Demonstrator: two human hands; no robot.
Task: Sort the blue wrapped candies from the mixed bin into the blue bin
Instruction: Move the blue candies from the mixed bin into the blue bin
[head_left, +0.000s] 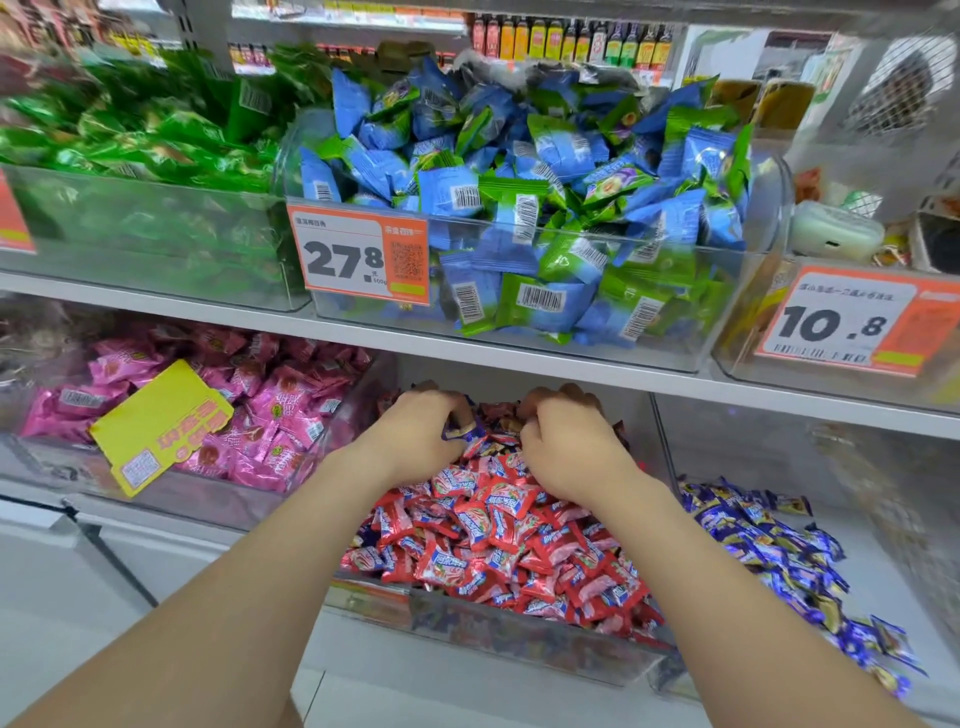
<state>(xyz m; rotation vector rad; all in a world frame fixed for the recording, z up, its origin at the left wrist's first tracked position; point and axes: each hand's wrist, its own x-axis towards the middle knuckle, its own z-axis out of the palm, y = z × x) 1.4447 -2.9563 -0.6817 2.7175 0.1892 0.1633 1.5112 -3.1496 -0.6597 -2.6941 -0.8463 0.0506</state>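
A clear mixed bin (519, 631) on the lower shelf is heaped with red wrapped candies (493, 540) and a few blue ones. Both hands reach deep into its back, under the shelf above. My left hand (421, 431) has curled fingers and pinches a blue wrapped candy (464, 430). My right hand (569, 441) digs into the pile with curled fingers; whether it holds a candy is hidden. The blue bin (883, 525) to the right holds dark blue and yellow wrapped candies (769, 540).
A pink candy bin (197, 499) with a yellow tag stands to the left. On the shelf above sit a green candy bin (140, 239), a blue-green candy bin (571, 332) with a 27.8 price tag, and a 10.8 tagged bin (737, 353).
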